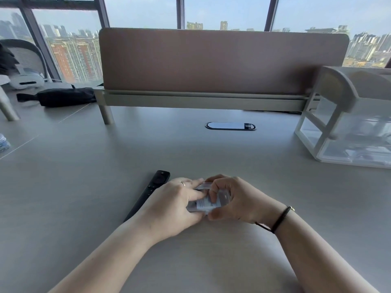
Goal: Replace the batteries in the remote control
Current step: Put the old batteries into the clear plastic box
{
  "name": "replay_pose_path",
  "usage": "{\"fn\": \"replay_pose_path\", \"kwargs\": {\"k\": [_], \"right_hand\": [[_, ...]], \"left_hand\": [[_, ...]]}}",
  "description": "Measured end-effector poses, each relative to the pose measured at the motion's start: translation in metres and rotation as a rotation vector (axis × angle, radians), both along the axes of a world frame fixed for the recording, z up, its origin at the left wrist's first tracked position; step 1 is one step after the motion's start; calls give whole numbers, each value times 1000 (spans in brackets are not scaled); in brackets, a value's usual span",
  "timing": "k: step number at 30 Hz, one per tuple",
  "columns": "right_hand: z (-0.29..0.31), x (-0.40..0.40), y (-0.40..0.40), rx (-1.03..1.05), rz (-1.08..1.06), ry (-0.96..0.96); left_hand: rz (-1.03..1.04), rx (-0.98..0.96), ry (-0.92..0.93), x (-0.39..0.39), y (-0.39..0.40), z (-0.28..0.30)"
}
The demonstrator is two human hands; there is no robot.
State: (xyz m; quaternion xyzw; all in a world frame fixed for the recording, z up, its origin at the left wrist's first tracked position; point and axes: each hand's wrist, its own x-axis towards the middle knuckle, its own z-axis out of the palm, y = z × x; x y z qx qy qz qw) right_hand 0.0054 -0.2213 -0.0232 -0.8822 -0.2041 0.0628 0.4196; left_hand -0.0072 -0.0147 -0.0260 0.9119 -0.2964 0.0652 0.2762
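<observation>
A slim black remote control lies on the grey desk, buttons up, its near end hidden behind my left hand. Both hands meet just right of it over a small clear plastic pack with a white label, probably the battery pack. My left hand holds the pack's left side with its fingers on top. My right hand has its fingers curled over the pack's top edge and its thumb under the near edge. The batteries themselves are not clearly visible.
A brown desk divider stands across the back. A cable grommet sits in the desk ahead. A white plastic organiser is at the right. A black pouch and a white headset lie far left.
</observation>
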Motion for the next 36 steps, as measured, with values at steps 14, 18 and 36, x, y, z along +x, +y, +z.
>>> {"fn": "replay_pose_path", "kwargs": {"k": [14,18,36], "right_hand": [[-14,15,-11,62,-130,-119],[-17,18,-13,40,-142,-142],[-23,20,-17,6,-135,-180]], "left_hand": [[310,264,-33,2,7,7],[438,352,110,1,6,6],[504,237,-45,5,4,3]]}}
